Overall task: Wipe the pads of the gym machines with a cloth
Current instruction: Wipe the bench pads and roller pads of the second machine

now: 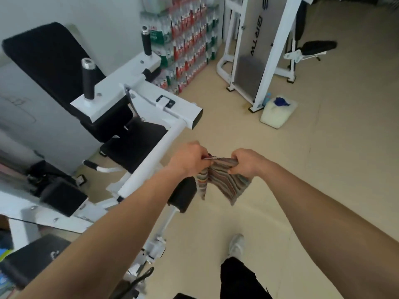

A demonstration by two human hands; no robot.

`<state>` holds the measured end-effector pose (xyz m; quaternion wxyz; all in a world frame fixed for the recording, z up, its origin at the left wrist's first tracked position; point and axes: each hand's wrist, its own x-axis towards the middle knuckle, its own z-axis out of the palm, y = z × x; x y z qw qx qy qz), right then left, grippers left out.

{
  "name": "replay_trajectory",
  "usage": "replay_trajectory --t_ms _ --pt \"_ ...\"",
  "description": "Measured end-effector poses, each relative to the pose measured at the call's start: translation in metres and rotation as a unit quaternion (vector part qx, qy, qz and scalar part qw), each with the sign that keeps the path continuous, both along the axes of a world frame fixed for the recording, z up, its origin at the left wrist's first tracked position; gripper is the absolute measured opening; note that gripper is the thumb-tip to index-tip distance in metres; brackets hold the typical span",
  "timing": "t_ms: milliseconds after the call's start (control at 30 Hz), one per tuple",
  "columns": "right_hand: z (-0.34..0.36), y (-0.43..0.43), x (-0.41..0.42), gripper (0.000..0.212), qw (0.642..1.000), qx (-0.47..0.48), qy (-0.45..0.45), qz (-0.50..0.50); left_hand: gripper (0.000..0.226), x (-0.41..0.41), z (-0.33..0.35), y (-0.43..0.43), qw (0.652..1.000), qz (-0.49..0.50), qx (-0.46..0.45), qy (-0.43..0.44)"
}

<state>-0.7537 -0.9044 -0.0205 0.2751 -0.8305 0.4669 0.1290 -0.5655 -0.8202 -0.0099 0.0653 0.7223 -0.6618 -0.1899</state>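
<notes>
Directly ahead, over the beige floor, I count two hands and one cloth. Left hand [190, 158] and right hand [246, 161] each have fingers curled tight on the top edge of the cloth [222, 182], holding it bunched between them; the rest hangs free. Cloth: soft woven fabric, thin multicoloured stripes, touching no pad. It hangs just beside one black cylindrical roller pad [183, 195], partly hidden by the left forearm. Nearest machine, left of the hands: white painted frame [179, 108], one large rectangular back pad [49, 59] with a matt black textured cover, one flat black seat pad [133, 145] below it, and two upright handles with black grips and metal caps: near handle [88, 80], far handle [146, 42]. One round white tube [149, 162] crosses between the hands and the seat pad. Far right: a second white machine [259, 50] with one black pad [317, 47]. Against the wall: stacked packs of bottles [185, 44]. On the floor: one translucent white jug [278, 112] with a blue top. One white shoe [236, 244] shows below.
</notes>
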Motion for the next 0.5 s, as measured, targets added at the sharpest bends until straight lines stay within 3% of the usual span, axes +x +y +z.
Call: replay_trajectory --t_ms 200,500 --pt "0.015 -0.157 -0.038 0.019 0.995 0.04 -0.067 -0.064 0.021 -0.032 0.005 -0.15 0.994 0.058 0.038 0.08" --pt "0.013 -0.36 -0.024 0.031 0.995 0.005 -0.071 -0.071 0.026 -0.027 -0.007 -0.334 0.994 0.085 0.032 0.066"
